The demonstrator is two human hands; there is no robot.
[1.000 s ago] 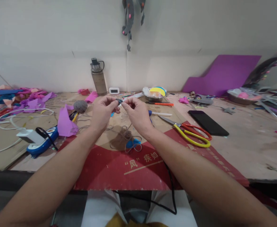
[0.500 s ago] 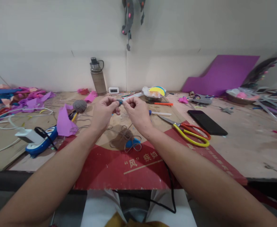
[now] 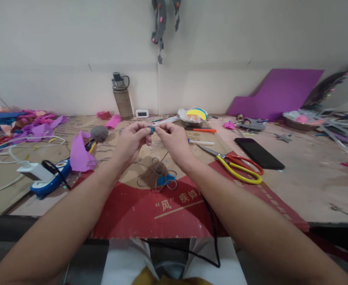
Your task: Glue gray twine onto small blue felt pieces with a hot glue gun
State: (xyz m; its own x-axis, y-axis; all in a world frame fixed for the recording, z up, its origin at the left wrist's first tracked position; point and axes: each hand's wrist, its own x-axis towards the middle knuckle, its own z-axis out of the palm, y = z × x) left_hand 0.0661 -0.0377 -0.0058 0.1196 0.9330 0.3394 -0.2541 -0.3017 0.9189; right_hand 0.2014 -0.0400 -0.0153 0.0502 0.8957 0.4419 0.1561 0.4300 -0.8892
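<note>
Over the middle of the table, my left hand (image 3: 133, 139) pinches a small blue-and-grey piece (image 3: 152, 130), too small to make out fully. My right hand (image 3: 174, 141) meets it fingertip to fingertip, thumb and forefinger closed on grey yarn. From under the right hand a strand runs down to a loose coil of grey yarn (image 3: 159, 169). Beneath part of that coil lies a scrap of blue felt (image 3: 165, 180). A ball of grey yarn (image 3: 99, 133) sits to the left of my left hand.
Scissors with red and yellow handles (image 3: 242, 168) and a black phone (image 3: 259, 153) lie at right. A blue power strip (image 3: 53, 180) with cables is at left, beside felt scraps (image 3: 37, 128). Behind stand a water bottle (image 3: 122, 99) and a bowl (image 3: 193, 122).
Both hands stay close together with only slight finger movement, and a little more blue shows between the fingertips. The whole view has shifted slightly.
</note>
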